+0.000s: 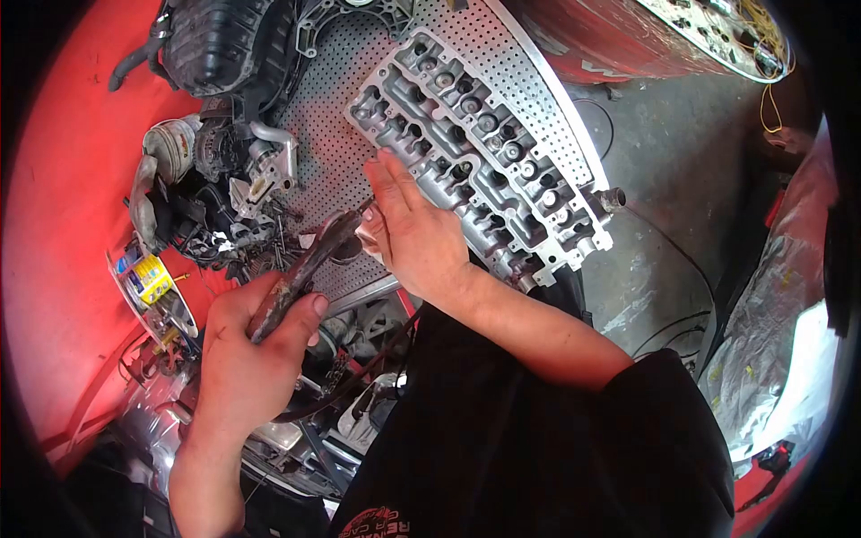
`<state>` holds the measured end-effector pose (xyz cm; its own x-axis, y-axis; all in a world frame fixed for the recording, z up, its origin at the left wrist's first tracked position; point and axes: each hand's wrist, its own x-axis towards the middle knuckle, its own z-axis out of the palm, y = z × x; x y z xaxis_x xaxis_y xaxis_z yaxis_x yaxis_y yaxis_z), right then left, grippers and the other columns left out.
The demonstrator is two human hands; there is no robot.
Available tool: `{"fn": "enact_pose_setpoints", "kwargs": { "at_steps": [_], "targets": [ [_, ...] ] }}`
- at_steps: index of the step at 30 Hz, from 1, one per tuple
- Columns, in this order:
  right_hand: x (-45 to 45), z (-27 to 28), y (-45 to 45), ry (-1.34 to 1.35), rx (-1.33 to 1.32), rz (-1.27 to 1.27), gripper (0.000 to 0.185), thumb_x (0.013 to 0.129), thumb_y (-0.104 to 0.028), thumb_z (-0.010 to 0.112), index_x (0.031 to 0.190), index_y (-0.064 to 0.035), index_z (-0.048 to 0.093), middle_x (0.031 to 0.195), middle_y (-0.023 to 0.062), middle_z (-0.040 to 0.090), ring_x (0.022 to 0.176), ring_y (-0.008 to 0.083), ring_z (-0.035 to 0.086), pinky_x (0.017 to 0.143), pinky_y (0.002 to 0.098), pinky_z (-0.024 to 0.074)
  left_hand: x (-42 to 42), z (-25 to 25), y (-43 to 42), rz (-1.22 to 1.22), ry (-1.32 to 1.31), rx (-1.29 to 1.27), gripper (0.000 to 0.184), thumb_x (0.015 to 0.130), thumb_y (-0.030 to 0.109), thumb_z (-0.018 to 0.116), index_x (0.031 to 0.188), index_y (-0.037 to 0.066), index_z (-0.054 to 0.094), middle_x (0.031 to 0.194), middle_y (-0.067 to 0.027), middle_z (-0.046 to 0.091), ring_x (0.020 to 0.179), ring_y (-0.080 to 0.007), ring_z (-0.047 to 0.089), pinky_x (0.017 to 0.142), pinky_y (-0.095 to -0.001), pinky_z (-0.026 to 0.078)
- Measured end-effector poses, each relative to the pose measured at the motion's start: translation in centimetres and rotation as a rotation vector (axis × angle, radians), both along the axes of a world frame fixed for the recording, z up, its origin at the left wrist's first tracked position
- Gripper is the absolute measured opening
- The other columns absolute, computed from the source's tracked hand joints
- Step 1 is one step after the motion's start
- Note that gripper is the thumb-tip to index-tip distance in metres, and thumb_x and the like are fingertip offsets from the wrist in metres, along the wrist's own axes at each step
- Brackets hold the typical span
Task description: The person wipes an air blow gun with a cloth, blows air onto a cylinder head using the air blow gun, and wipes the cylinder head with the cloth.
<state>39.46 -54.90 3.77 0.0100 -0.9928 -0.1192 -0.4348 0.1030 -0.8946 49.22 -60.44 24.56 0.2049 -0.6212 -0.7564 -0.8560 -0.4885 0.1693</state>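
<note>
Black shirt (538, 430): nearest, cut off below.
Left hand (256, 350): grip clamped around dark tool (310, 260), far end obscured.
Right hand (421, 242): hides cylinder head's (484, 148) edge; grip impossible to tell.
Cylinder head: on perforated bench (332, 134).

Ref is the black ribbed part (211, 45): we see a silver bent pipe (276, 135) just below it, a round tray (186, 309) with a yellow pack (154, 285) farther below, grey floor (659, 188) well off to its right.

Black shirt (538, 439): lettering (391, 527) (too unclear to read)
</note>
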Motion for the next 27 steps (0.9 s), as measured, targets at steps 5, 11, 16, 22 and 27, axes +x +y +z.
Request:
{"fn": "enact_pose_setpoints", "kwargs": {
  "at_steps": [5,11,16,22,27],
  "targets": [
    [-2.9,-0.5,3.8,0.175,0.193,0.156,0.067,0.095,-0.028,0.06,0.151,-0.0036,0.033,0.156,0.0304,0.027,0.079,0.0353,0.071,0.066,0.0448,0.0596,0.1,0.1,-0.3,-0.039,-0.003,-0.043,0.016,0.093,0.017,0.069,0.091,0.001,0.068,0.066,-0.0008,0.062,0.055,-0.0063,0.051,0.052,-0.0249,0.04],
    [-9.1,-5.0,10.5,0.549,0.253,0.453,0.089,0.084,-0.042,0.073,0.152,-0.003,0.033,0.162,0.0259,0.018,0.077,0.0257,0.07,0.065,0.0366,0.0594,-0.2,0.2,-1.0,0.073,0.07,0.058,0.02,0.093,0.018,0.071,0.099,-0.001,0.068,0.068,-0.0024,0.064,0.049,-0.0055,0.05,0.044,-0.0241,0.04],
    [-7.4,-5.1,8.7,0.635,0.214,0.568,0.09,0.086,-0.044,0.071,0.155,-0.0054,0.029,0.165,0.0233,0.009,0.079,0.0231,0.067,0.066,0.0349,0.0587,0.4,-0.2,-0.1,0.045,-0.027,-0.022,0.025,0.092,0.02,0.072,0.104,-0.002,0.068,0.067,-0.0026,0.063,0.05,-0.0064,0.051,0.046,-0.0245,0.041],
    [-6.8,-6.1,10.1,0.684,0.248,0.6,0.086,0.089,-0.046,0.067,0.155,-0.0062,0.029,0.165,0.022,0.008,0.079,0.0232,0.067,0.065,0.034,0.0583,0.2,0.0,-0.3,0.025,-0.014,-0.012,0.026,0.092,0.02,0.072,0.104,-0.003,0.068,0.066,-0.0027,0.061,0.049,-0.0078,0.051,0.045,-0.0255,0.04],
    [-7.0,-6.5,11.7,0.669,0.078,0.53,0.076,0.091,-0.05,0.061,0.148,-0.0031,0.042,0.163,0.0234,0.017,0.073,0.0231,0.067,0.058,0.0347,0.0578,0.1,0.0,-0.4,0.018,0.014,0.008,0.024,0.092,0.019,0.071,0.103,-0.002,0.068,0.066,-0.0024,0.06,0.048,-0.008,0.05,0.044,-0.0258,0.039]
  ]
}}
